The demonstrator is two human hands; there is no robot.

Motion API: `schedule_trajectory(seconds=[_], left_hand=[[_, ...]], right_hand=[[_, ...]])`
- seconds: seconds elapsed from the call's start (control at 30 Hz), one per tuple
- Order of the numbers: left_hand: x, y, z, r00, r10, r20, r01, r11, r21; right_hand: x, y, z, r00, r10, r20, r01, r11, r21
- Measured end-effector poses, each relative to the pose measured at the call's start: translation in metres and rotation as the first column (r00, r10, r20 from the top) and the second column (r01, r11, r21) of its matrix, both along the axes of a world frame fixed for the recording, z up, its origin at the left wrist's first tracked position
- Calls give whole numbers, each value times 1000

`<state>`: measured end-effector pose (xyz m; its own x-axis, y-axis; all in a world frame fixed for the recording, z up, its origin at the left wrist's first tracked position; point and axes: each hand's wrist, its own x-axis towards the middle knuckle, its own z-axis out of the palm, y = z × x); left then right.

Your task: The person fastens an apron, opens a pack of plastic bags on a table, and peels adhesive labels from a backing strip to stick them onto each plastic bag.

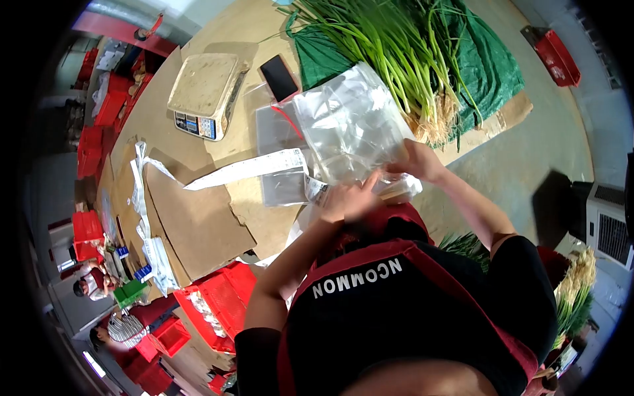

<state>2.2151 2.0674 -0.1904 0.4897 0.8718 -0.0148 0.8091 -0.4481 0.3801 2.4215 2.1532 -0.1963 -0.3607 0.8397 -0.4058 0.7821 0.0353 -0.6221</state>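
My right hand (421, 162) is closed on the near right edge of a stack of clear plastic bags (350, 119). My left hand (349, 201) is at the bags' near edge, close to my apron, partly blurred. Its fingers are bent together near the right hand; what they hold is hidden. A long strip of printed white labels (247, 168) runs across the table and ends beside my left hand. Spring onions (396, 53) with roots lie on a green woven sheet (495, 72) just beyond the bags.
A phone (279, 78) lies behind the bags, left of the onions. A digital scale (205, 92) stands farther left. Flat cardboard (191, 221) covers the table's left side. Red crates (221, 303) stand below on the left, with other people (125, 330) beyond. An air cooler (611, 224) is at right.
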Motion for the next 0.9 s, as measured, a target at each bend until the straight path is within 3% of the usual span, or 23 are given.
schedule_trajectory(seconds=[0.03, 0.07, 0.13, 0.17, 0.2, 0.27, 0.33, 0.4, 0.47, 0.5, 0.53, 0.57, 0.6, 0.63, 0.67, 0.7, 0.77, 0.8, 0.87, 0.9], left_hand=[[1, 3, 5, 999, 35, -17, -37, 984, -175], [2, 6, 9, 999, 50, -17, -52, 983, -176], [3, 13, 13, 999, 28, 18, -23, 975, -219], [5, 16, 11, 999, 39, 19, -34, 976, -217], [6, 19, 8, 1000, 14, -8, -15, 974, -224], [3, 20, -1, 999, -4, -35, -4, 973, -232], [-9, 16, -18, 987, -95, -128, 74, 984, -161], [-16, 2, -50, 996, -29, -85, 15, 986, -165], [-20, -3, -65, 998, 35, -42, -42, 984, -175], [-21, -2, -72, 999, -9, -38, -2, 960, -279], [-20, 3, -47, 995, -97, 15, 98, 969, -225], [-18, 8, -22, 980, -187, 61, 195, 967, -164], [-18, 8, -31, 983, -170, 64, 179, 971, -162], [-17, 7, -45, 983, -181, 41, 185, 942, -279], [-15, 12, -27, 974, -226, 7, 215, 918, -332], [-13, 18, -9, 962, -272, -25, 242, 891, -385], [-11, 19, 2, 970, -242, 9, 227, 894, -386], [-10, 18, 6, 974, -222, 43, 221, 894, -391], [-8, 19, 25, 976, -209, 55, 215, 907, -362], [-8, 19, 29, 978, -197, 63, 207, 920, -333]], right_hand=[[1, 2, 2, 997, -31, -64, 27, 998, -61], [4, 6, -3, 998, -16, -64, 12, 998, -62], [7, 15, -11, 966, -70, -250, 23, 982, -186], [10, 19, -5, 838, -196, -509, 35, 951, -307], [13, 27, -1, 841, -185, -508, 25, 952, -304], [32, 52, 0, 644, -499, -579, 162, 830, -535], [72, 88, -7, 846, -308, -434, 122, 906, -405], [77, 95, 12, 924, -150, -353, 31, 946, -321], [71, 89, 10, 899, -233, -370, 43, 889, -456], [69, 86, 8, 909, -208, -360, 24, 891, -454], [68, 82, 6, 920, -181, -349, 4, 892, -452], [58, 76, 26, 935, -137, -327, -9, 913, -409], [65, 77, 15, 902, -91, -422, -95, 912, -399], [61, 74, 23, 905, 8, -425, -144, 947, -288], [56, 71, 30, 902, 104, -420, -193, 966, -175], [55, 69, 30, 901, 115, -419, -204, 964, -173], [53, 66, 31, 881, -101, -463, -113, 904, -412], [49, 61, 33, 883, -97, -460, -115, 904, -412], [34, 51, 48, 854, -324, -407, 207, 930, -305], [41, 61, 51, 792, -400, -461, 171, 871, -461]])
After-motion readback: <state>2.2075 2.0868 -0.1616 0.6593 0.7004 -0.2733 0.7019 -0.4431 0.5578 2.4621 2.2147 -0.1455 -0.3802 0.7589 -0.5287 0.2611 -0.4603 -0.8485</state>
